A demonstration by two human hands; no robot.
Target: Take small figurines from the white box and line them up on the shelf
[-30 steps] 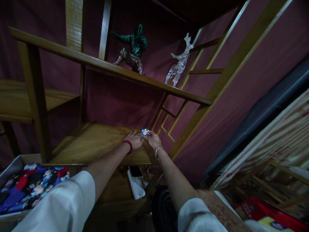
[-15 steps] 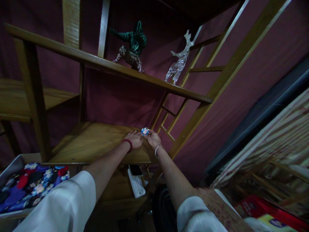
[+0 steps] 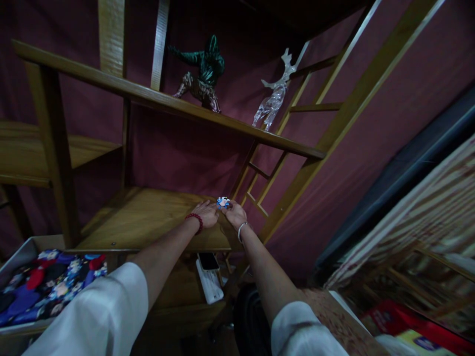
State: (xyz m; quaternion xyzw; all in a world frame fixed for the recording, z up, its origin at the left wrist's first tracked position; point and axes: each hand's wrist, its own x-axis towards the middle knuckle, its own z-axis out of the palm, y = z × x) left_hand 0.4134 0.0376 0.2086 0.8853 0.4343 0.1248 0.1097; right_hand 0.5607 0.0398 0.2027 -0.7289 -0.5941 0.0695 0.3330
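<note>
A small blue, white and pink figurine (image 3: 223, 202) is at the back right of the wooden shelf board (image 3: 156, 217), too small to make out in detail. My right hand (image 3: 235, 215), with a pale bracelet at the wrist, is closed on its right side between thumb and fingers. Just left of it, my left hand (image 3: 207, 214) reaches over the board with fingers stretched out, the fingertips close to the figurine. Whether they touch it I cannot tell. A red bead bracelet (image 3: 196, 222) circles that wrist.
On the upper shelf (image 3: 230, 122) stand a green and bronze statuette (image 3: 210, 71) and a clear deer figure (image 3: 274, 101). A box (image 3: 25, 242) of colourful small pieces sits at lower left. A phone (image 3: 208, 261) lies on a white object below the board. Wooden latticework (image 3: 267, 173) rises at right.
The view has shifted very slightly. Both hands and the figurine stay practically in place.
</note>
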